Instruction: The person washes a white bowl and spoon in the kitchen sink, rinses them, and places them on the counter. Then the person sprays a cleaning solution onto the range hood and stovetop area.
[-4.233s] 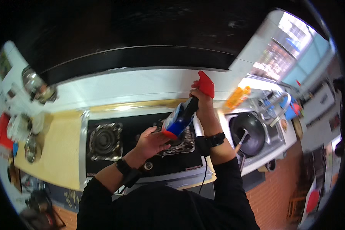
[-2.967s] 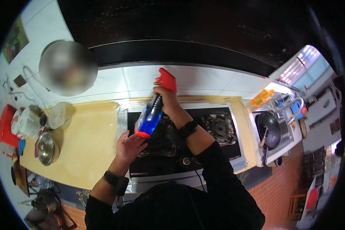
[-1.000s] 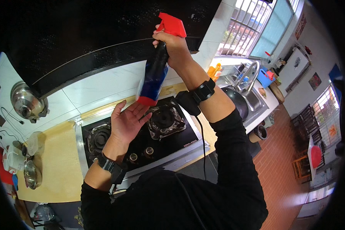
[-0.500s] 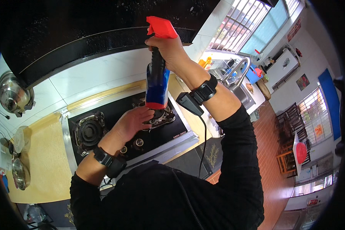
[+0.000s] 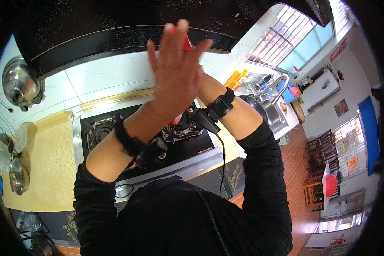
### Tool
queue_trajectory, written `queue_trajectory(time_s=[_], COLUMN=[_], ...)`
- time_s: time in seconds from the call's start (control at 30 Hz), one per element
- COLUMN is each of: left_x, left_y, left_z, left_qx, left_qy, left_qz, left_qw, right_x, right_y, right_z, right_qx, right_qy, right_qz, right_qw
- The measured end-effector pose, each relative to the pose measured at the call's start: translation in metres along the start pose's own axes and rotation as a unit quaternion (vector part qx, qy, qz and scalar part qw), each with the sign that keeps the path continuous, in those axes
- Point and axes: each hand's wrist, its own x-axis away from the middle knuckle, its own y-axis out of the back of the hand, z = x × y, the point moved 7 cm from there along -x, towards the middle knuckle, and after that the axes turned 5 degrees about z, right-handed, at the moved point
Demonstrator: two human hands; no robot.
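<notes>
My left hand is raised with its fingers spread, slightly blurred, and holds nothing. It crosses in front of the spray bottle, so only a bit of the red spray head and the red base show. Behind it, my right hand is mostly covered, its fingers out of sight around the bottle's neck. Both hands are just below and before the black range hood, whose surface carries pale specks and droplets.
Under my arms lies a black gas stove with two burners. To the left, a steel pot is by the tiled wall and a metal lid by the counter's edge. A sink with a curved faucet is at the right.
My left hand has risen from beneath the bottle to in front of it, with fingers spread, and now hides most of the bottle and my right hand. The view has shifted slightly.
</notes>
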Motion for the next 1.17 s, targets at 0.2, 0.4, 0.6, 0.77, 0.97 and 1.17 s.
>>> queue_trajectory(time_s=[0.2, 0.4, 0.6, 0.77, 0.97, 1.17], left_x=[-0.010, -0.004, 0.011, 0.010, 0.008, 0.088], left_y=[-0.023, -0.025, -0.018, -0.003, 0.046, 0.006], left_z=[-0.034, -0.040, -0.036, -0.026, 0.046, 0.141], left_qx=[-0.047, -0.050, -0.025, -0.110, -0.075, 0.251], left_qy=[-0.069, -0.091, -0.111, -0.109, 0.101, 0.331], left_qz=[0.022, 0.056, 0.090, 0.072, 0.035, 0.134], left_qw=[0.996, 0.993, 0.989, 0.985, 0.991, 0.900], right_x=[0.011, 0.020, 0.035, 0.038, 0.038, 0.066], right_y=[-0.002, 0.004, 0.018, 0.010, 0.006, 0.044], right_z=[-0.002, 0.004, 0.018, 0.024, 0.039, 0.055], right_qx=[0.032, 0.048, 0.061, 0.089, 0.081, 0.005], right_qy=[-0.006, -0.001, 0.013, 0.044, 0.014, -0.016], right_qz=[-0.004, -0.020, -0.037, -0.032, -0.061, -0.081], right_qw=[0.999, 0.999, 0.997, 0.995, 0.995, 0.997])
